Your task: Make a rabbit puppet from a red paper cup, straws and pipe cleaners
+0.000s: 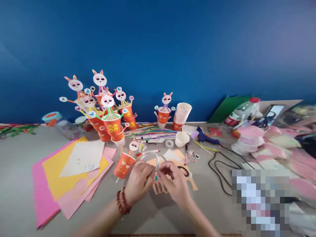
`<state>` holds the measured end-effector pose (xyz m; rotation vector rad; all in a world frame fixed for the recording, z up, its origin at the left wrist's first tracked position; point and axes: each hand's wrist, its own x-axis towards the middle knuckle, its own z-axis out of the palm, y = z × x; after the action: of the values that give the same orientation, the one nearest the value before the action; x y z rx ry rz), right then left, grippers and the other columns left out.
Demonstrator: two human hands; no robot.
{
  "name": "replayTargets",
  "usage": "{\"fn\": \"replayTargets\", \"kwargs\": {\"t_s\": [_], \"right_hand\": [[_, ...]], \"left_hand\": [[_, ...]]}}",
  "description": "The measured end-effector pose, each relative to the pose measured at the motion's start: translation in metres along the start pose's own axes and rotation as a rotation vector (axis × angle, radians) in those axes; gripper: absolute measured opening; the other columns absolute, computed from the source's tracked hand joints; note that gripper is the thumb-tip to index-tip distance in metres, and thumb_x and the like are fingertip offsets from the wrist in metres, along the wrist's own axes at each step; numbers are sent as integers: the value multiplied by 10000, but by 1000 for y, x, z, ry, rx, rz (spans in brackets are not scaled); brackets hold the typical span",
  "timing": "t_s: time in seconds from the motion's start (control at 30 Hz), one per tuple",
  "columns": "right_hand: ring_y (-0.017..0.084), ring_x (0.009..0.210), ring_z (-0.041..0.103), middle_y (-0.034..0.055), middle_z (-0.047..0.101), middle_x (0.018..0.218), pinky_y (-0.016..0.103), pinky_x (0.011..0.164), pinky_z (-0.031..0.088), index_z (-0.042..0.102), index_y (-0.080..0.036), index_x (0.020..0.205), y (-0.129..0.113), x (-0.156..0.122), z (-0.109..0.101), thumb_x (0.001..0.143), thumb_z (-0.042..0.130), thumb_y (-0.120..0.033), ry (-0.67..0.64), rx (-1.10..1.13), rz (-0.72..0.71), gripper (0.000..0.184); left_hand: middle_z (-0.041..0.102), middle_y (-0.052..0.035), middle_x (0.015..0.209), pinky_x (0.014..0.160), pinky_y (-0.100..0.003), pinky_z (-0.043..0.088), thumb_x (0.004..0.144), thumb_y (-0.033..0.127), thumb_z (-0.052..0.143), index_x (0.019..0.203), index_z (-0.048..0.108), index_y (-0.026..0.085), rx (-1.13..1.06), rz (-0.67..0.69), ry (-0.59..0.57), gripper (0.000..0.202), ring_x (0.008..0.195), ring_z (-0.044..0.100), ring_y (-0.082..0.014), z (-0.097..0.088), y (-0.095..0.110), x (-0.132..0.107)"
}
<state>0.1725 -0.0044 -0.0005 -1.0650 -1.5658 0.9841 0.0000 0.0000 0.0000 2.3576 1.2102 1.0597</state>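
Observation:
My left hand (140, 180) is closed on a whitish ring (157, 162) that looks like a roll of tape. A beaded bracelet is on that wrist. Close by, my right hand (174, 181) has its fingers pinched at the ring's right edge; what is between them is hidden. Just under the fingertips shows a small piece with a teal mark (156, 178). Cut peach paper (194, 184) lies below the hands, with dark scissor handles (184, 171) on it. Left of the hands, an orange paper cup (124, 166) with a rabbit face leans over.
Several rabbit-faced cups (112, 126) stand at back left, beyond coloured paper sheets (49, 184). A cup stack (182, 113), a white cup (182, 139) and another tape roll (169, 144) are behind the hands. To the right lie a blue glue gun (207, 138), its black cord and a bottle (243, 112).

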Motion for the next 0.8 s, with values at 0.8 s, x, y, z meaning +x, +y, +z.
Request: {"fn": "replayTargets", "kwargs": {"t_s": [0.8], "right_hand": [[226,935,602,79,626,950,302,798,498,705,-208,783,21,-9,-57,826,720,-277,180,148,43,82]], "left_hand": [[593,-50,801,701,-295,436,932,183,434,858,570,172,-327,-82,63,155,754,549,-173,-24,5,9]]}}
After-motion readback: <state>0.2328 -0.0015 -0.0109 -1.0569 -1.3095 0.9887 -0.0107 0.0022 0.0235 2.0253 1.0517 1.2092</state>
